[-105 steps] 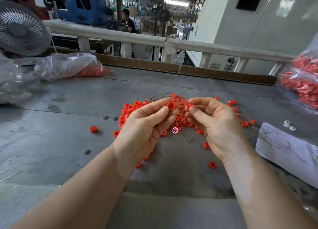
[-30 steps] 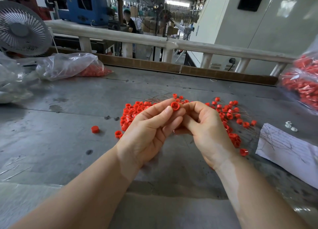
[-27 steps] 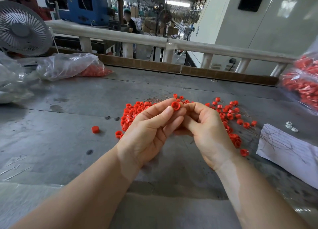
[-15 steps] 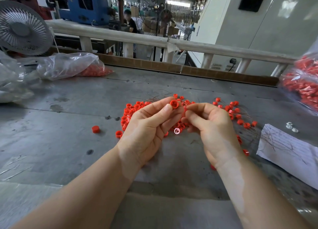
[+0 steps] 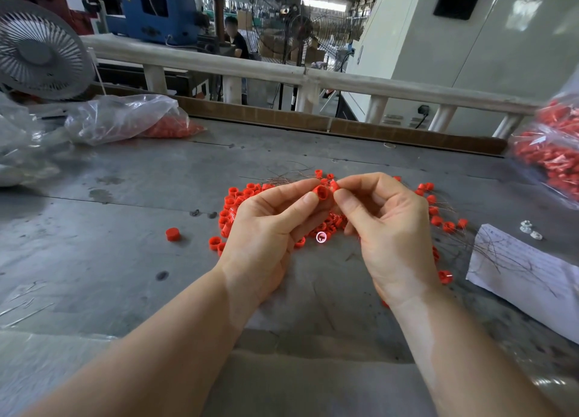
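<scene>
My left hand [image 5: 266, 225] pinches a small red plastic cap [image 5: 321, 193] between thumb and forefinger, its open end facing me. My right hand [image 5: 388, 228] pinches a second small red piece [image 5: 334, 185] at its fingertips and holds it right against the cap. Both hands hover above a pile of red caps [image 5: 241, 202] on the grey metal table [image 5: 125, 260]. More red caps with thin wires [image 5: 438, 219] lie scattered to the right of my right hand. A bundle of thin wires [image 5: 282, 178] lies behind the pile.
One red cap [image 5: 172, 234] lies alone at left. A clear bag with red parts [image 5: 125, 120] sits at back left and another bag of red parts [image 5: 551, 156] at the right edge. A white paper [image 5: 526, 278] lies at right, small white pieces [image 5: 529, 230] beside it. A fan [image 5: 40, 53] stands back left.
My right hand rose from beside my left palm, picked up a small red piece, and now brings it to the cap that my left hand keeps holding. The left hand stayed nearly still.
</scene>
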